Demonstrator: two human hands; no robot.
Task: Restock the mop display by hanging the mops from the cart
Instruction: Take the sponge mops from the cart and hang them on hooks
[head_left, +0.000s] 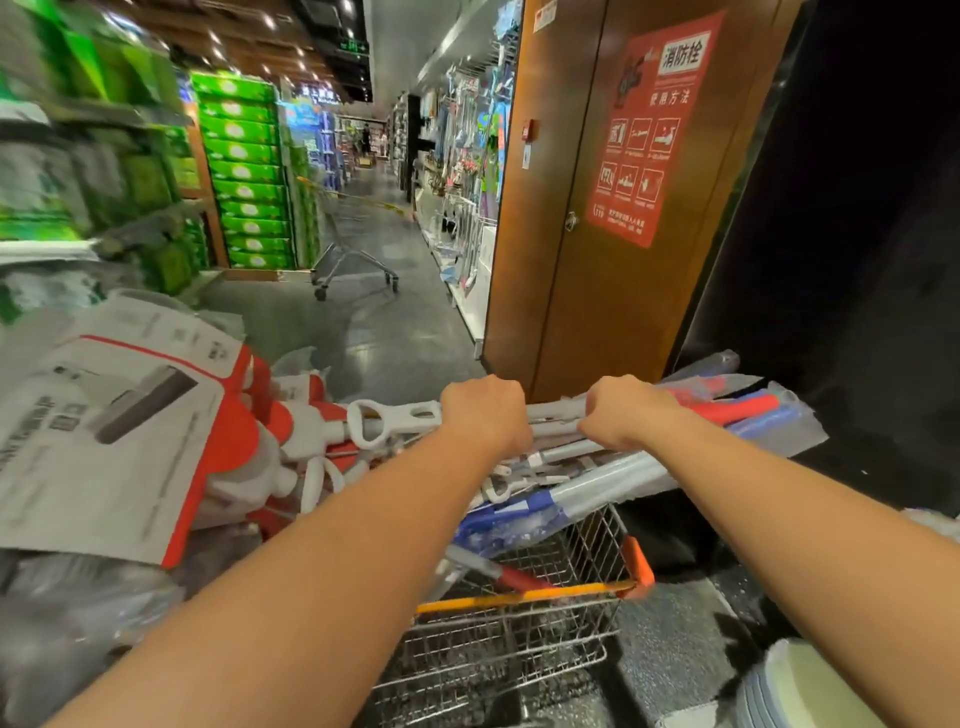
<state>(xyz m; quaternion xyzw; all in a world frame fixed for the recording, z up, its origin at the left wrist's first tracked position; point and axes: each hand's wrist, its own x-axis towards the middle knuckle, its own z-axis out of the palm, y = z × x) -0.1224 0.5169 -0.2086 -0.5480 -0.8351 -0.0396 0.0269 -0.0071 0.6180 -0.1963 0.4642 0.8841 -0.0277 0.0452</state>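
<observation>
Across the top of the wire cart lies a bundle of mops, its long axis running left to right across the view. The carded red-and-white heads are at the left, and the plastic-wrapped red and blue ends poke out to the right, towards a wooden door. Both hands sit knuckles-up on the pale poles near the middle of the bundle, the left hand just beside the right hand, each with fingers curled over the poles and fingertips hidden on the far side. Further up the aisle a second cart stands near stacked green boxes.
</observation>
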